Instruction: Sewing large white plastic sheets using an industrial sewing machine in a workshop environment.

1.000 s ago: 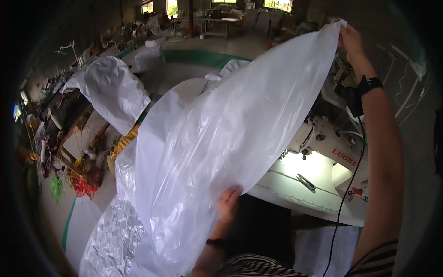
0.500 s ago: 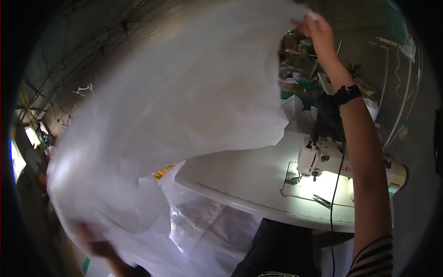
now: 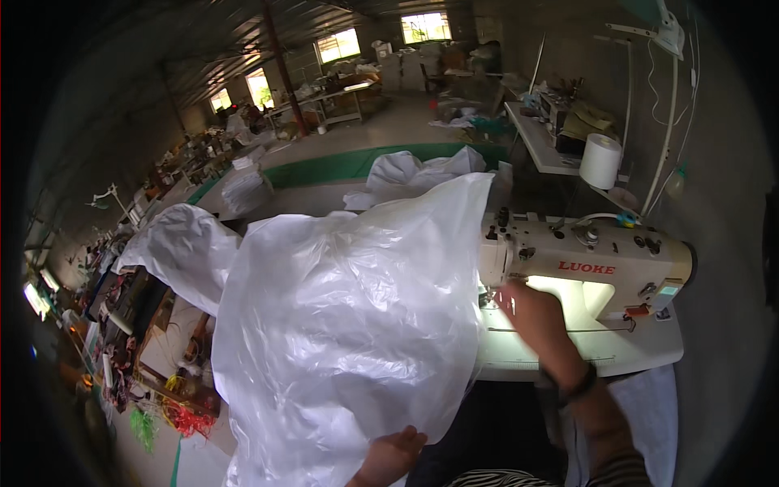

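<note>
- fingers (image 3: 406,442) of the left hand (image 3: 391,458) curl under the lower edge of the white plastic sheet (image 3: 349,325), gripping it near the bottom of the view; they look closed on the film.
- the right hand (image 3: 531,312) reaches in under the head of the sewing machine (image 3: 584,264), by the needle area. its fingertips are hidden against the sheet's edge and the lit bed, so i cannot tell whether they pinch the sheet or only press it flat.
- the sheet billows up from the left hand, drapes over the left end of the machine and covers much of the white table (image 3: 584,357).
- a white thread cone (image 3: 600,161) stands on the shelf behind the machine; more white bags (image 3: 422,174) lie heaped on the floor beyond.
- risk, as i judge it: the loose, puffed film could bunch or fold under the needle, since so much slack hangs unsupported to the left.
- the right fingertips sit very near the needle, and slippery film could pull them closer.
</note>
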Available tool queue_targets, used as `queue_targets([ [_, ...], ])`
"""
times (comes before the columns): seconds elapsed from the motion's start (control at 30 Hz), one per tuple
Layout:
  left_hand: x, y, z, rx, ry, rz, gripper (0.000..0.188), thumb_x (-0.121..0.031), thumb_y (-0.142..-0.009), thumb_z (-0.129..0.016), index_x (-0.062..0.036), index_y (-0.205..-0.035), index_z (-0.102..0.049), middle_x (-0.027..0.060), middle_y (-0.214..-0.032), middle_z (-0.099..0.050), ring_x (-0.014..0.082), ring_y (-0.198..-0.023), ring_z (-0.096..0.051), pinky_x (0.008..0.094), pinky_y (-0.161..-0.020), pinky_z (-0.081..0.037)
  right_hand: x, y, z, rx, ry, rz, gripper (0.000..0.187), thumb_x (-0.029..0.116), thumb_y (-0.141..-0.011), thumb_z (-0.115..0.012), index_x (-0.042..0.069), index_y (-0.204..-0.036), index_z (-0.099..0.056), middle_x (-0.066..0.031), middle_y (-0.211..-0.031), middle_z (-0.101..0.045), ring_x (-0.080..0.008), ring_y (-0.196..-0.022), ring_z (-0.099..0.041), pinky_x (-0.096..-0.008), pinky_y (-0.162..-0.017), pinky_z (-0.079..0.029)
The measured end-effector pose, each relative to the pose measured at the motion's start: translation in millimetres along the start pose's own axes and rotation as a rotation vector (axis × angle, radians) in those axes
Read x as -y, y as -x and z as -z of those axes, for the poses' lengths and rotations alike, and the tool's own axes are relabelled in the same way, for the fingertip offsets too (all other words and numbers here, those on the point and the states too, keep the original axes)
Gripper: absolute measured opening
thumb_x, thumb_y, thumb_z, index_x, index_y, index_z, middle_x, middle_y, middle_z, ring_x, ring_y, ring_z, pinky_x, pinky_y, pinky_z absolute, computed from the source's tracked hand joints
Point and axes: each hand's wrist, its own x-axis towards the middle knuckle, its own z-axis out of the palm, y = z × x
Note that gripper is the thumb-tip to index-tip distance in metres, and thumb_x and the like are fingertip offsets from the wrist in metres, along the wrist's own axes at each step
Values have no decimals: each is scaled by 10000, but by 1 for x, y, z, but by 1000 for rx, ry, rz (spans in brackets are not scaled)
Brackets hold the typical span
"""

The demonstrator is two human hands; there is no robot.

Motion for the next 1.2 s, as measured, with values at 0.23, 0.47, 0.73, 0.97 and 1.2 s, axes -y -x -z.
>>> queue_targets([
  [0.23,-45,-17,-48,172,204,-127,159,-88,-802,-629,-43,-946,-580,157,-835,-574,346,-780,-636,432,-656,-521,-18,169,-83,654,-663,-587,576,527,-964,-504,6,-1189,-598,-218,-1002,-685,-340,-997,-667,-383,-853,-511],
  [0.47,-21,-88,-41,121,364,-411,434,-269,-864,-664,-99,-1255,-581,116,-1299,-574,245,-1137,-606,384,-828,-549,-30,207,-149,568,-1074,-687,328,330,-977,-599,13,-952,-680,29,-711,-564,-61,-653,-488,-231,-608,-424],
  [0.73,70,-123,-38,-335,-368,-118,465,-302,-838,-705,-143,-1255,-577,103,-1381,-509,310,-1241,-506,440,-1025,-402,-37,205,-146,600,-1264,-774,238,206,-916,-703,-22,-974,-665,-6,-831,-662,-67,-750,-589,-202,-693,-470],
  [0.97,127,-108,-32,-602,-107,-74,111,-42,-792,-678,-85,-874,-617,63,-924,-631,276,-863,-617,417,-796,-480,-25,198,-156,540,-1319,-842,375,227,-900,-712,-56,-1142,-661,-58,-943,-703,-105,-800,-630,-244,-721,-502],
  [1.2,104,-123,8,-656,195,201,128,-106,-824,-669,-69,-935,-617,83,-869,-614,289,-810,-608,418,-731,-462,-13,193,-157,693,-1230,-728,339,209,-866,-747,-35,-1093,-684,-67,-943,-710,-110,-846,-648,-263,-771,-528],
])
